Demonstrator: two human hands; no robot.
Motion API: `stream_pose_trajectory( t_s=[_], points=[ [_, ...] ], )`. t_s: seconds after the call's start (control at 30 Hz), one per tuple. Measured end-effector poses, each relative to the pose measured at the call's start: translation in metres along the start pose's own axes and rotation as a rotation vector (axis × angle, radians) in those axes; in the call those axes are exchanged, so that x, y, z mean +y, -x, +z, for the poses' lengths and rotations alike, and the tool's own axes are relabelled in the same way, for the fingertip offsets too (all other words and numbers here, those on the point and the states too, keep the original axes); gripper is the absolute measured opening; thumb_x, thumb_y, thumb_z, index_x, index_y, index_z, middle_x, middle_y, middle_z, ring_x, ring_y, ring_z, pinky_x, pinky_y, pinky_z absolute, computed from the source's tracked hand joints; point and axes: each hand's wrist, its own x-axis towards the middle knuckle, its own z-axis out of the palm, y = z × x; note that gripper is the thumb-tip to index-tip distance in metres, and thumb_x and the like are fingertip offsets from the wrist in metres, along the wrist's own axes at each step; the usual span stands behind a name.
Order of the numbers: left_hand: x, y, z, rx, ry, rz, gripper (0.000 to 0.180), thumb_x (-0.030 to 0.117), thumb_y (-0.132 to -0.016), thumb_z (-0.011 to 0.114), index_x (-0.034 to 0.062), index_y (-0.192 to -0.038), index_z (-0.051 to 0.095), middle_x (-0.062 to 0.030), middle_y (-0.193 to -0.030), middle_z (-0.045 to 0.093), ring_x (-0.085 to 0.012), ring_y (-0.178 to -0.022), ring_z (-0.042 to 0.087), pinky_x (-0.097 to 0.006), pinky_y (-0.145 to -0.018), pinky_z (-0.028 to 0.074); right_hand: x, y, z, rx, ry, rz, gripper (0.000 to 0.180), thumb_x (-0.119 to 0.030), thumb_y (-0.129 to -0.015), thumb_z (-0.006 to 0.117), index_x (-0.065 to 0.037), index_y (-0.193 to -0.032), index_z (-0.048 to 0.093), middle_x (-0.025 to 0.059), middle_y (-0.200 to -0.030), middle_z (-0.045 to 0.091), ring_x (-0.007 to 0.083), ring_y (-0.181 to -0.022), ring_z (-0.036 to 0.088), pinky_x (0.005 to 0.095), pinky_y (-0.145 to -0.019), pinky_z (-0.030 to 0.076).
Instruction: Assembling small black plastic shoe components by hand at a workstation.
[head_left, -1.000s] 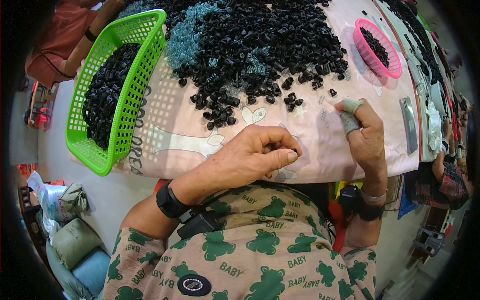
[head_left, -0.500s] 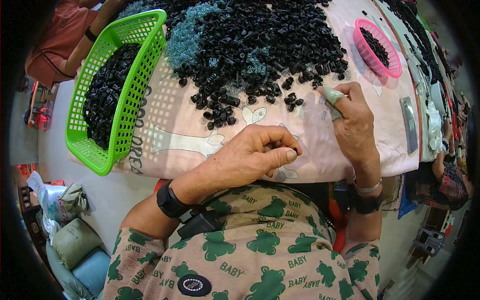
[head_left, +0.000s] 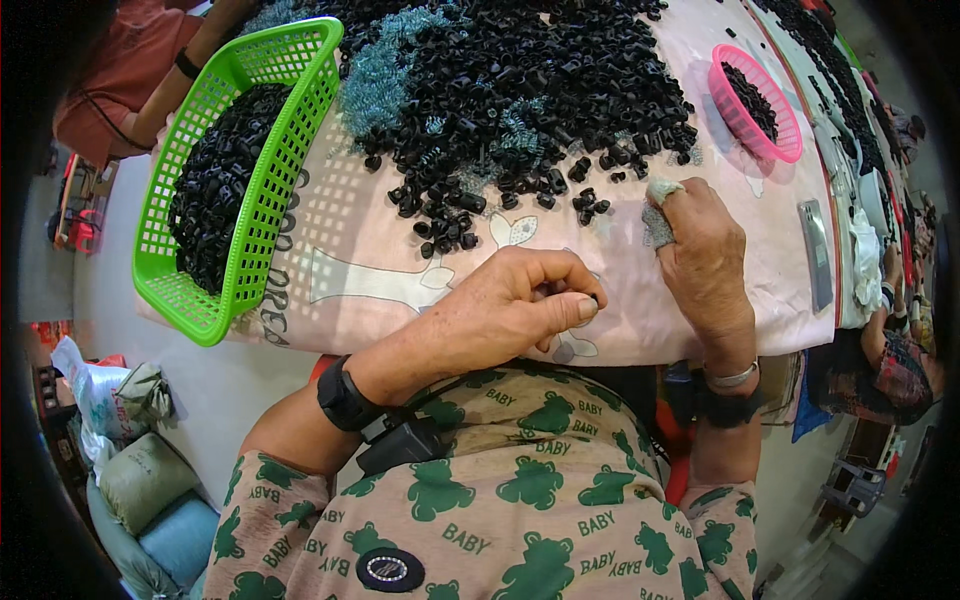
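My left hand (head_left: 500,310) is curled near the table's front edge, thumb and fingers pinched on a small black plastic part (head_left: 594,298). My right hand (head_left: 700,255), with cloth wrapped round a fingertip, rests on the pink cloth (head_left: 350,230) beside loose black parts (head_left: 590,205) at the near edge of a big pile of small black plastic parts (head_left: 540,90). Whether it holds anything is hidden. Teal springs (head_left: 385,75) are mixed into the pile.
A green basket (head_left: 240,270) full of black parts lies at the left. A small pink basket (head_left: 790,150) of parts sits at the far right, with a grey flat object (head_left: 815,255) near it. Another person's arm (head_left: 165,90) reaches in top left.
My right hand moved forward from the table's front edge to the loose parts at the pile's edge. My left hand stayed put, still pinched.
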Motion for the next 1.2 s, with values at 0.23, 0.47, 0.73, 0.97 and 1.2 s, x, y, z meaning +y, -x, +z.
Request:
stream_pose_trajectory(
  t_s=[0.23, 0.47, 0.73, 0.97, 1.2],
  points=[
    [-0.002, 0.001, -0.001, 0.017, 0.022, -0.001, 0.019, 0.018, -0.091, 0.059, 0.0012, -0.100, 0.062, 0.0028, -0.081, 0.061, 0.0000, -0.059, 0.048, -0.015, -0.052, 0.040, 0.001, -0.001, -0.003, -0.046, 0.027, 0.017, 0.023, 0.004, -0.064, 0.057, -0.003, -0.086, 0.057, 0.0122, -0.082, 0.051, 0.0319, -0.077, 0.056, 0.0414, -0.064, 0.047],
    [0.006, 0.002, -0.003, 0.048, 0.174, -0.064, 0.019, 0.014, -0.091, 0.057, -0.0002, -0.104, 0.061, 0.0001, -0.073, 0.059, -0.0011, -0.053, 0.049, -0.014, -0.045, 0.035, 0.008, 0.001, 0.001, 0.000, -0.022, 0.060, 0.022, -0.001, -0.073, 0.060, -0.004, -0.095, 0.060, 0.0132, -0.081, 0.052, 0.0325, -0.074, 0.056, 0.0409, -0.062, 0.045],
    [0.006, 0.001, -0.004, 0.073, 0.175, -0.013, 0.022, 0.010, -0.091, 0.057, -0.0031, -0.108, 0.060, -0.0060, -0.079, 0.064, -0.0020, -0.053, 0.051, -0.014, -0.045, 0.039, 0.009, 0.004, 0.000, 0.030, -0.090, 0.127, 0.018, -0.004, -0.075, 0.064, -0.005, -0.092, 0.061, 0.0125, -0.082, 0.056, 0.0284, -0.070, 0.059, 0.0366, -0.062, 0.047],
    [0.006, 0.003, -0.005, 0.110, 0.199, 0.054, 0.021, 0.009, -0.090, 0.058, -0.0050, -0.105, 0.060, -0.0130, -0.086, 0.066, -0.0038, -0.054, 0.052, -0.015, -0.046, 0.043, -0.024, 0.009, -0.019, -0.008, -1.087, 0.454, 0.020, -0.003, -0.082, 0.067, -0.003, -0.102, 0.064, -0.0018, -0.085, 0.061, 0.0048, -0.074, 0.054, 0.0187, -0.065, 0.043],
    [0.005, 0.003, -0.005, 0.134, 0.219, 0.091, 0.021, 0.010, -0.090, 0.059, -0.0055, -0.104, 0.060, -0.0144, -0.084, 0.066, -0.0058, -0.055, 0.054, -0.017, -0.046, 0.043, -0.056, 0.013, -0.015, -0.038, -1.470, 0.442, 0.020, 0.000, -0.084, 0.065, 0.001, -0.103, 0.063, 0.0047, -0.094, 0.065, 0.0105, -0.086, 0.061, 0.0232, -0.080, 0.049]
  ],
)
